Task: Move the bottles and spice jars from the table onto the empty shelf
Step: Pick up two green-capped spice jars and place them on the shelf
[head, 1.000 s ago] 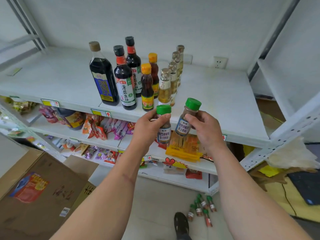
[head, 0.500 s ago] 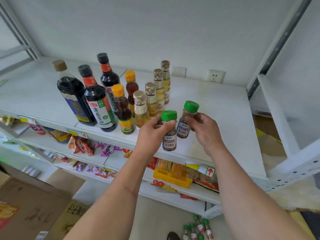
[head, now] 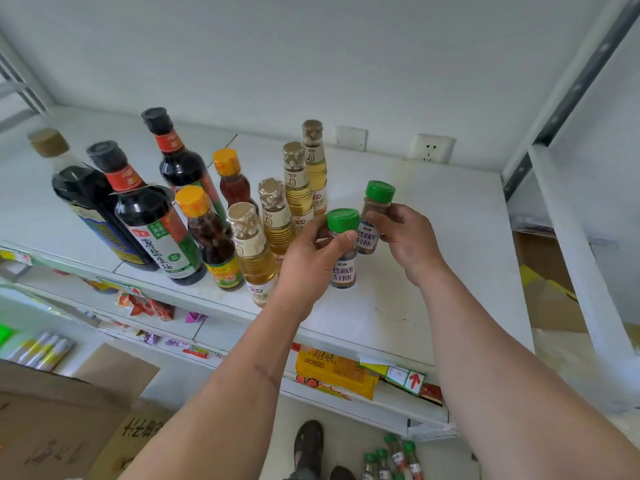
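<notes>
Spice jar (head: 343, 251) in each hand (head: 308, 261)

Soft, even daylight fills the white shelf (head: 433, 216), casting only faint shadows beneath the bottles. Small highlights glint on the dark soy sauce bottles (head: 152, 223). The wide-angle lens bends the shelf upright (head: 568, 84) and stretches the forearms toward the frame's bottom edge. Goods on the lower shelves (head: 145, 306) at left smear into soft blur; label print at centre stays legible.
</notes>
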